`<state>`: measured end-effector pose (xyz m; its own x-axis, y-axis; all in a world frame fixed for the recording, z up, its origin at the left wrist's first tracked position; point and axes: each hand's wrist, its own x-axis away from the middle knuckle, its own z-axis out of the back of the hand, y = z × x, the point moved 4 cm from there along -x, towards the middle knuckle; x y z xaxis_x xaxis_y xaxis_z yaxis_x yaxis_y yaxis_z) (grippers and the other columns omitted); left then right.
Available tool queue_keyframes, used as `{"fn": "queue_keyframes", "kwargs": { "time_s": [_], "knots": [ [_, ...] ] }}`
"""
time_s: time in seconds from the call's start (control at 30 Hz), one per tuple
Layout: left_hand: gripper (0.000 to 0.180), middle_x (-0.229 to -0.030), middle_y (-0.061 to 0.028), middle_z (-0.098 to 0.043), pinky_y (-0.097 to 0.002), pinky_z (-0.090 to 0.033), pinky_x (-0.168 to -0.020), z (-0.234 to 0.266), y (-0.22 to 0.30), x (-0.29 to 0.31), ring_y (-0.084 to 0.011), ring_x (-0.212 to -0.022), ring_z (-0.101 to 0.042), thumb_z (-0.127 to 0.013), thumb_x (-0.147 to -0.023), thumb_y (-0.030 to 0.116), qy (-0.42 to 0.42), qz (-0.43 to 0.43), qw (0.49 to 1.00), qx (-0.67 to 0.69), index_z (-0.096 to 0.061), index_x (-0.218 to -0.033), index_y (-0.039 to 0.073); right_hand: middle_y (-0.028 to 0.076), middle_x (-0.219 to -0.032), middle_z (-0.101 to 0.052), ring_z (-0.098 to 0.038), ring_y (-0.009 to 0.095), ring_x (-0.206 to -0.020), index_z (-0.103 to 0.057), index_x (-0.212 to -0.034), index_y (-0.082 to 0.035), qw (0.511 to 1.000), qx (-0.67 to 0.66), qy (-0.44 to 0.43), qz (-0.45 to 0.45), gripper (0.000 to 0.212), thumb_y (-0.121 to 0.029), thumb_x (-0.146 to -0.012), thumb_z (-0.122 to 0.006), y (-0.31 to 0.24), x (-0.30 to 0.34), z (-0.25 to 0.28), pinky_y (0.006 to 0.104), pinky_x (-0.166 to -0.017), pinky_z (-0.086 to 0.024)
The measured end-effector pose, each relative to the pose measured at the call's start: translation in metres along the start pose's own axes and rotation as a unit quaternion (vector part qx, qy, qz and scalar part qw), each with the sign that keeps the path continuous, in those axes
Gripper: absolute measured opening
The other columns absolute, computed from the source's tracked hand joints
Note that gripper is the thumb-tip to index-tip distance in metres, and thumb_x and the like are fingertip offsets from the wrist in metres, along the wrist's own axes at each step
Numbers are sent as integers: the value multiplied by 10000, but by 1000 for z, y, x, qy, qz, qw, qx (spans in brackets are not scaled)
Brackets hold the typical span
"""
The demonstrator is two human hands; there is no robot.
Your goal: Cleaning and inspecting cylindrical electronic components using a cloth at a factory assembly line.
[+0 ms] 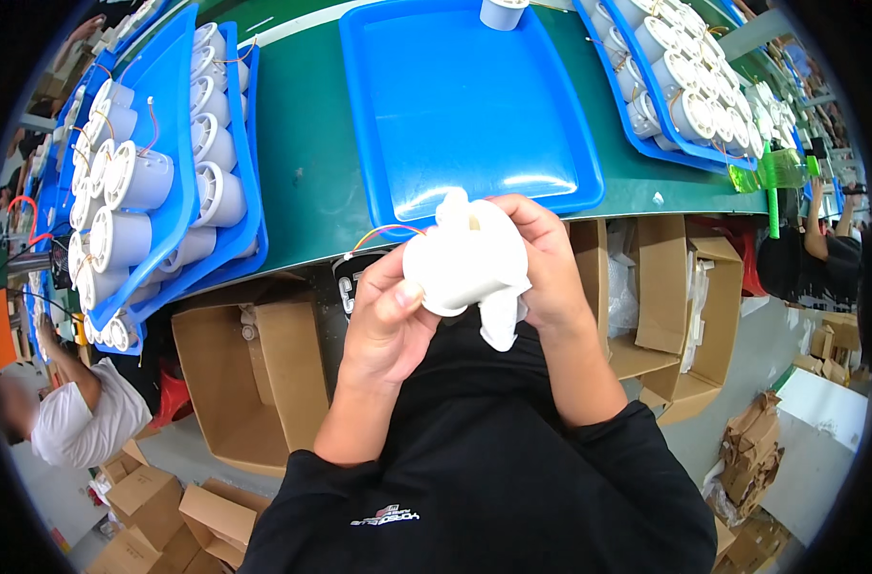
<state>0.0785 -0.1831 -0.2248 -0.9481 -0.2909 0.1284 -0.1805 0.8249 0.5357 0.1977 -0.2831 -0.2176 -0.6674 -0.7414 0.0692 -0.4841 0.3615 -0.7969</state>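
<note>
In front of my chest I hold a white plastic cup-shaped part point(450, 268), tilted, with thin red and yellow wires point(388, 230) trailing from its left side. My left hand point(390, 311) grips its left edge between thumb and fingers. My right hand point(548, 273) closes on its right side, together with a soft white cloth point(499, 323) that hangs below the part and also seems to show above it. Some of my right fingers are hidden behind the part. Just beyond my hands lies a blue tray point(464, 115) on the green table point(297, 143).
One white cup-shaped part point(503, 13) stands at the tray's far edge. Stacked blue trays point(182, 206) of similar parts are at left, another loaded tray point(646, 143) at right. A green bottle point(785, 169) stands right. Open cardboard boxes point(230, 383) sit below. A co-worker point(87, 416) is at far left.
</note>
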Motion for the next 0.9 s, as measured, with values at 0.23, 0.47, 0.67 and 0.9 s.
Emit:
{"fn": "queue_keyframes", "kwargs": {
  "time_s": [0.23,0.47,0.67,0.9],
  "knots": [
    [820,-1313,-145,-544,-391,-410,-1058,-6,11,9,-235,-1234,-523,-793,-725,172,-16,62,997,-43,-398,-1403,-67,82,-1011,-651,-616,135,-931,-685,-1016,52,973,132,-185,-46,156,9,-908,-580,-19,-11,-4,248,-814,-488],
    [879,-1316,-146,-529,-372,-395,-1068,-12,13,13,-225,-1243,-507,-813,-699,154,-13,78,996,-48,-366,-1424,-63,75,-997,-647,-606,142,-931,-685,-1011,40,952,164,-245,-86,144,-25,-906,-612,-23,-17,-8,269,-826,-480],
    [866,-1271,-133,-543,-355,-407,-1049,-14,13,12,-212,-1206,-519,-809,-705,146,-21,86,994,-67,-369,-1420,-66,66,-1003,-644,-593,130,-918,-671,-994,24,939,168,-289,-77,121,-36,-903,-618,-38,-19,-8,262,-815,-472],
    [792,-1201,-110,-566,-367,-429,-1030,-5,15,11,-207,-1166,-537,-783,-706,16,-16,46,997,-64,-403,-1395,-75,66,-986,-636,-578,134,-910,-659,-959,24,933,214,-282,-62,92,-16,-897,-605,-60,-12,-4,265,-801,-458]
  ]
}}
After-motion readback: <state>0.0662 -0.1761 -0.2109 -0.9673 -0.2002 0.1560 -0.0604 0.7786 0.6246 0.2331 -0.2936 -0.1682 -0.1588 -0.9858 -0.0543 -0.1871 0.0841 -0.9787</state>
